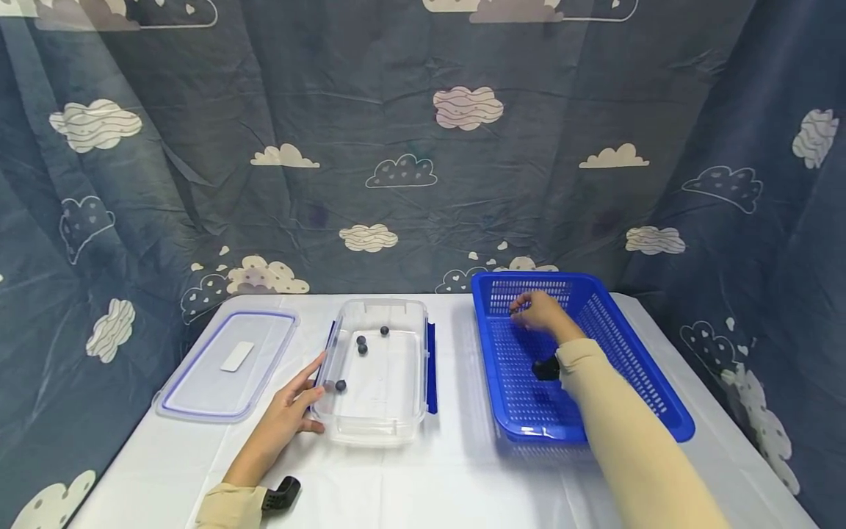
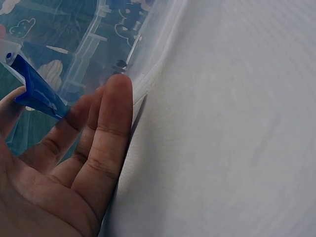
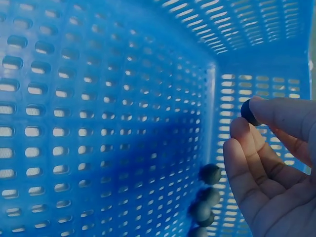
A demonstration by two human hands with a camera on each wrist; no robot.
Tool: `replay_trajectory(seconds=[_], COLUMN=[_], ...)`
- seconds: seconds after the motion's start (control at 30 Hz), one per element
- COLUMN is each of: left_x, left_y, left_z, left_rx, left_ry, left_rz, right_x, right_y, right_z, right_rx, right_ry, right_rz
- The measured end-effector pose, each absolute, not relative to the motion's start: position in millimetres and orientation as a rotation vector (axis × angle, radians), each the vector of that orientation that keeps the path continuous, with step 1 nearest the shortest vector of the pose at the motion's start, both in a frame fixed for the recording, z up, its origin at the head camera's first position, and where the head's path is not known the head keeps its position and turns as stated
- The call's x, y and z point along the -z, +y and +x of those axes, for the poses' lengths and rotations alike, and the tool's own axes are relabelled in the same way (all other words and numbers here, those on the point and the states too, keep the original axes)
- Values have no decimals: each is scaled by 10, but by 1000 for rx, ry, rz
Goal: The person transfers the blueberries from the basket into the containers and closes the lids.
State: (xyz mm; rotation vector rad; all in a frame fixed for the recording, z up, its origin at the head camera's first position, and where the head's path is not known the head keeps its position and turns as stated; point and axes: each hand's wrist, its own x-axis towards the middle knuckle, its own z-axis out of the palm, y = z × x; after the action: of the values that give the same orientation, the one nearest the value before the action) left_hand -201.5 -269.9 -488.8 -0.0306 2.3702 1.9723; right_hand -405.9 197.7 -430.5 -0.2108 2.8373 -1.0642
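Right hand fingers pinch a half-hidden dark ball; left hand fingers lie straight against the clear box.

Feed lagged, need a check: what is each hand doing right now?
Left hand: open, straight fingers resting against the clear container.
Right hand: pinching a dark ball inside the blue basket.

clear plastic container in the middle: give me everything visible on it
The clear container is a see-through rectangular plastic tub with rounded corners, standing upright and open on the white tablecloth. Blue latch flaps hang down on its two long sides. Its blue-rimmed lid lies apart, flat, to the left; the blue basket stands apart to the right. Four small dark balls lie loose on its floor. The left hand rests against its near left side, fingers straight along the wall by the latch.
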Motion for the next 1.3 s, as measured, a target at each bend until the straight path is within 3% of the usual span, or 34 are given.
replay_trajectory(seconds=[1.3], left_x=[4906], left_y=[-2693], left_z=[-2017], left_rx=[-1970], left_ry=[2368], left_rz=[-13], right_x=[3841], right_y=[1695], right_z=[-3799], right_rx=[1274], right_ry=[2779], right_rz=[-479])
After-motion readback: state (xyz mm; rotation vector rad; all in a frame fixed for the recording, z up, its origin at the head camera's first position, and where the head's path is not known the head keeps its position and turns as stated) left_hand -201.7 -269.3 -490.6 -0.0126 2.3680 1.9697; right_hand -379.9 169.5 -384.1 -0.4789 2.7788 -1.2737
